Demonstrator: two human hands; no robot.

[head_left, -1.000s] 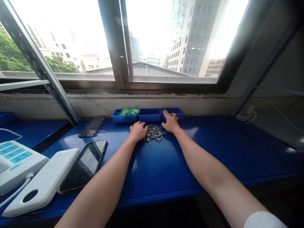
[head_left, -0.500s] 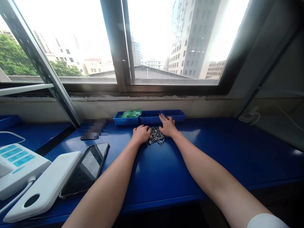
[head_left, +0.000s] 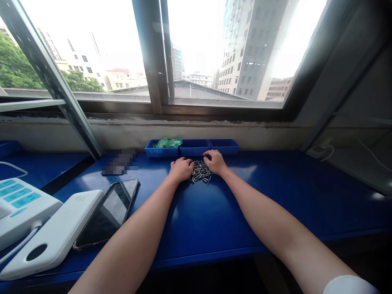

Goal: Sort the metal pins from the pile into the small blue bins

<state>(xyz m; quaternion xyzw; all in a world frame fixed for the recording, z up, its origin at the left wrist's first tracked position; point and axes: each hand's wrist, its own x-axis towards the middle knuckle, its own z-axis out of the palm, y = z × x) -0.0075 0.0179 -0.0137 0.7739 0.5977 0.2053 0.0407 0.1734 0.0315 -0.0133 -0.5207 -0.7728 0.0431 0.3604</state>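
A heap of small, slim metal pieces (head_left: 200,172), silver and dark like pins or rivets, lies on the blue table between my hands. My left hand (head_left: 181,168) rests at the heap's left edge, its fingers curled together toward the pieces; whatever may be in them is hidden. Over the heap's upper right edge is my right hand (head_left: 216,162), fingers bent, with a gap between thumb and forefinger and nothing visible in it. Just behind the hands stands a row of blue bins: a left bin (head_left: 162,152) holding green plastic packaging, a middle bin (head_left: 194,151) and a right bin (head_left: 225,150).
To the left lie a phone (head_left: 107,214), a white power bank (head_left: 53,232) and a white power strip (head_left: 26,212) with a cable. A blurred dark object (head_left: 119,162) is farther back. A metal shelf post (head_left: 72,118) rises at left, and the window wall bounds the table behind.
My right hand has drawn back from the bins toward the heap, and its outstretched fingers have bent. The left hand stays beside the heap. The view has shifted slightly.
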